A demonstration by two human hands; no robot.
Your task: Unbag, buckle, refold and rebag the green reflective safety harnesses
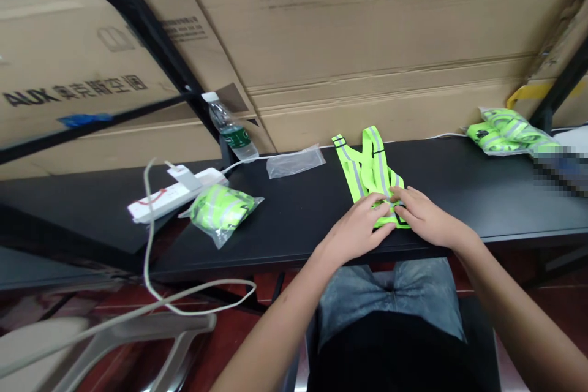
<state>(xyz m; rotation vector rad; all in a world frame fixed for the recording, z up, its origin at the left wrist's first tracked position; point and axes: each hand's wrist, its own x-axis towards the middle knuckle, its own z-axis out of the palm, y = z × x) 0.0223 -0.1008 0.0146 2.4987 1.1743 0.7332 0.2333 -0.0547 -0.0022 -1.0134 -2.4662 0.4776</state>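
Note:
A neon-yellow reflective vest (380, 162) made of straps with grey stripes lies on the black table, its two strap loops pointing to the back. My left hand (358, 229) rests on the vest's near left part, fingers stretched over the straps and thumb apart along the near edge. From the other side, my right hand (425, 214) touches the near right part, beside a black buckle, with its fingers extended and spread. The fingertips of both hands almost meet over the middle and hide some of the straps there.
Left on the black table (285, 214) are a bagged yellow vest (223, 211), a white power strip (174, 196) with a cable, a plastic bottle (232, 130) and a clear bag (296, 162). More bagged vests (505, 131) lie at right. Cardboard (367, 30) stands behind.

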